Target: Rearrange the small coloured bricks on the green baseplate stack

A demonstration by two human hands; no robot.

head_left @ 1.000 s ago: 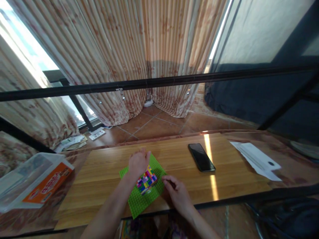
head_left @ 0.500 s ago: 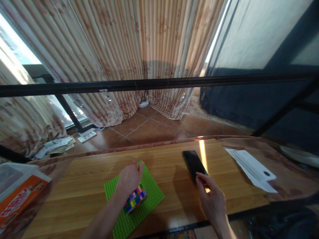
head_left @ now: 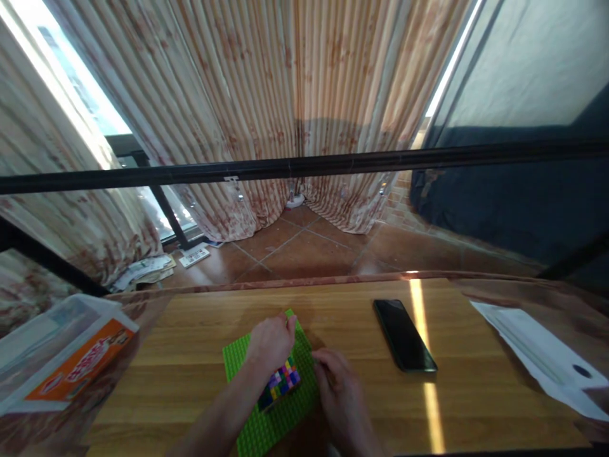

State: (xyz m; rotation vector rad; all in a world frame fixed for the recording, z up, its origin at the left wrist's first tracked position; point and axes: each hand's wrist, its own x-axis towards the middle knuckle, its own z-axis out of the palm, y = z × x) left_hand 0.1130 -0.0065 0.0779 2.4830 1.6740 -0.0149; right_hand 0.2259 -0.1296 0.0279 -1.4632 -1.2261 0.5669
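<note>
A green studded baseplate (head_left: 257, 428) lies on the wooden table (head_left: 190, 343) in front of me. A block of small multicoloured bricks (head_left: 281, 383) stands on it. My left hand (head_left: 270, 341) rests over the top of the block, fingers curled down onto it and the plate's far corner. My right hand (head_left: 339, 395) sits at the plate's right edge, fingers bent toward the block's right side; whether they touch it I cannot tell.
A black phone (head_left: 403, 334) lies face up to the right, beside a strip of sunlight. White paper (head_left: 537, 355) lies at the far right. A clear box with an orange label (head_left: 66, 362) stands at the left. A black rail (head_left: 304, 166) crosses beyond the table.
My right hand came back from near the phone to the right side of the brick block. My left hand stayed on the block. The view shifted.
</note>
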